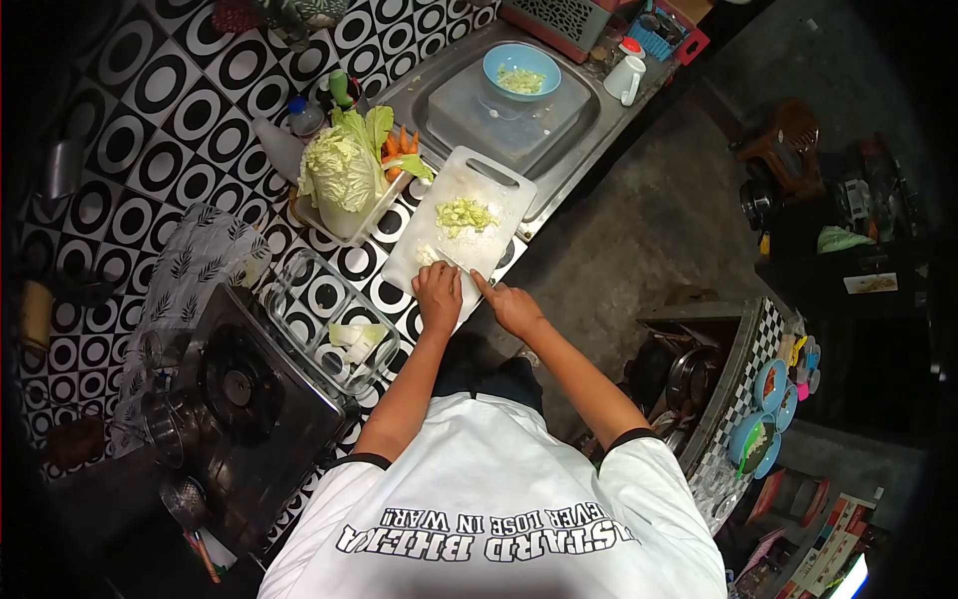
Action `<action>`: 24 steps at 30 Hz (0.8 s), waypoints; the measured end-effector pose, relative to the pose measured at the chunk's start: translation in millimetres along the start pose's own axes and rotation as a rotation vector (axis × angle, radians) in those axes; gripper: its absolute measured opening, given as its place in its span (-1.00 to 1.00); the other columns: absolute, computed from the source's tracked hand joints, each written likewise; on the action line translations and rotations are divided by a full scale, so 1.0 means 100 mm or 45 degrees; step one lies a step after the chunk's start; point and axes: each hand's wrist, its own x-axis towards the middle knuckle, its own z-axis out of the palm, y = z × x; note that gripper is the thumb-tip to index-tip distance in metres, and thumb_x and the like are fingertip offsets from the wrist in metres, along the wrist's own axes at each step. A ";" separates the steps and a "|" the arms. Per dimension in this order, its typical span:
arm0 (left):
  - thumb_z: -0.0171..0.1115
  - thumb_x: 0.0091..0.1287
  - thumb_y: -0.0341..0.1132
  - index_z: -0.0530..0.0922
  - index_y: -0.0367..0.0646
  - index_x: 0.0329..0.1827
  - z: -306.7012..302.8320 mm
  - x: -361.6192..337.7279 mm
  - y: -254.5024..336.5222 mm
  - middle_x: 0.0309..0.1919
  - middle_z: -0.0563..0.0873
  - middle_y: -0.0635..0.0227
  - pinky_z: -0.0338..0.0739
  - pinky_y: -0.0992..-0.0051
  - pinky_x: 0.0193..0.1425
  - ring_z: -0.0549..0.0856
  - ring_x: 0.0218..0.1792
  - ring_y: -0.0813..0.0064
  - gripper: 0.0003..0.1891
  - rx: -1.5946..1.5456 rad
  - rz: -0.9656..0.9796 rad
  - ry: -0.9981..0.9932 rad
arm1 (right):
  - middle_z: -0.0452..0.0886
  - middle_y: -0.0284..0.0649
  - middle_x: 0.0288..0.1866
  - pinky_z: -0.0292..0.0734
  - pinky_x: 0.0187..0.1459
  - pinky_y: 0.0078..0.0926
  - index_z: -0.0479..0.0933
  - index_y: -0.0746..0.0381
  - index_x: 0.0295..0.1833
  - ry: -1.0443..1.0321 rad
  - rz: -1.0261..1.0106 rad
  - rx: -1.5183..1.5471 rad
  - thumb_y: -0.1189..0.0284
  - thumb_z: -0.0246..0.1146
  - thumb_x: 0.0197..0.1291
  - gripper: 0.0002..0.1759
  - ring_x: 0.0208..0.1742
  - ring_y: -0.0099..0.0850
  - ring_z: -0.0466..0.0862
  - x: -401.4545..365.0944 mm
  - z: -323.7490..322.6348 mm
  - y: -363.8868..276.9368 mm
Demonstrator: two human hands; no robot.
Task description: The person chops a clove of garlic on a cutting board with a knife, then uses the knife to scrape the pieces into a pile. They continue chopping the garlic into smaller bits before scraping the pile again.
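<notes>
A white cutting board (499,190) lies on the patterned counter beside the sink. A pile of chopped green cabbage (465,215) sits in its middle. My left hand (439,295) rests at the board's near edge, its fingers curled down on a pale cabbage piece (429,255). My right hand (511,307) grips a knife (457,263), and the blade points left across the board just ahead of my left fingers.
A whole napa cabbage (339,170) and carrots (399,145) fill a tray left of the board. A blue bowl (521,70) of chopped greens sits in the sink (589,120). A glass dish (299,290) with cabbage pieces stands next to the gas stove (239,389).
</notes>
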 end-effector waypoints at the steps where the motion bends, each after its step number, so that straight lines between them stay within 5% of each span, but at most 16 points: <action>1: 0.31 0.25 -0.38 0.64 -0.12 -0.21 0.00 0.00 0.00 -0.18 0.62 0.37 0.33 0.26 0.08 0.55 -0.05 0.27 -0.91 0.003 -0.002 0.010 | 0.61 0.03 -0.25 0.61 -0.19 -0.08 -0.04 -0.10 0.63 0.026 -0.018 0.019 0.65 0.05 0.11 -0.05 -0.29 0.01 0.69 0.03 0.01 0.01; 12: 0.29 0.25 -0.38 0.61 -0.14 -0.23 -0.01 -0.01 -0.01 -0.17 0.61 0.33 0.33 0.22 0.05 0.54 -0.05 0.22 -0.92 -0.013 0.013 -0.009 | 0.60 0.06 -0.21 0.61 -0.16 -0.10 -0.03 -0.11 0.63 -0.023 0.051 0.019 0.65 0.04 0.12 -0.05 -0.25 0.03 0.69 0.32 -0.14 -0.06; 24: 0.28 0.26 -0.36 0.59 -0.13 -0.26 -0.01 0.00 0.01 -0.17 0.61 0.34 0.33 0.23 0.07 0.54 -0.05 0.25 -0.92 -0.002 -0.003 0.011 | 0.65 0.04 -0.31 0.60 -0.18 -0.12 0.18 0.09 0.56 -0.003 0.012 -0.028 0.61 0.07 0.10 -0.18 -0.27 -0.01 0.70 0.14 -0.36 -0.21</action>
